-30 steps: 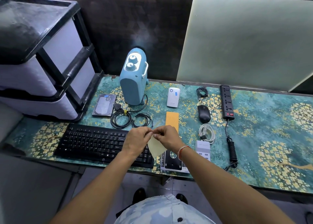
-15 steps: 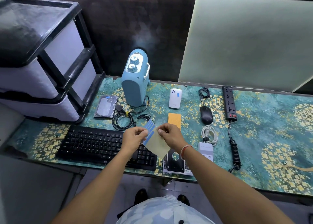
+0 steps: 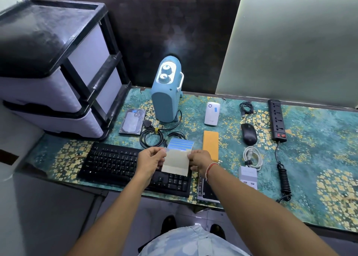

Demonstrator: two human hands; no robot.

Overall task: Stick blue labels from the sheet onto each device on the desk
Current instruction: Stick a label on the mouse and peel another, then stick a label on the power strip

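I hold the label sheet (image 3: pixel 177 156) flat above the black keyboard (image 3: pixel 116 163); blue label strips fill its far part, pale backing its near part. My left hand (image 3: pixel 152 159) pinches its left edge and my right hand (image 3: pixel 200 161) pinches its right edge. On the desk stand a blue heater (image 3: pixel 165 98), a hard drive (image 3: pixel 132 121) and a white router (image 3: pixel 212 113), the last two each bearing a blue label. A black mouse (image 3: pixel 248 133), a black power strip (image 3: pixel 277 120), a white USB charger (image 3: pixel 248 177) and a flat device (image 3: pixel 206 192) under my right forearm also lie there.
A black and white drawer unit (image 3: pixel 58 71) fills the desk's left end. Coiled black cables (image 3: pixel 155 137) lie behind the keyboard, a yellow pad (image 3: pixel 210 145) beside my right hand, a white cable (image 3: pixel 251 158) and a small black cable (image 3: pixel 246 108) near the mouse.
The sheet was folded between my hands close together; now my hands have parted sideways and the sheet is spread open, showing its blue strips.
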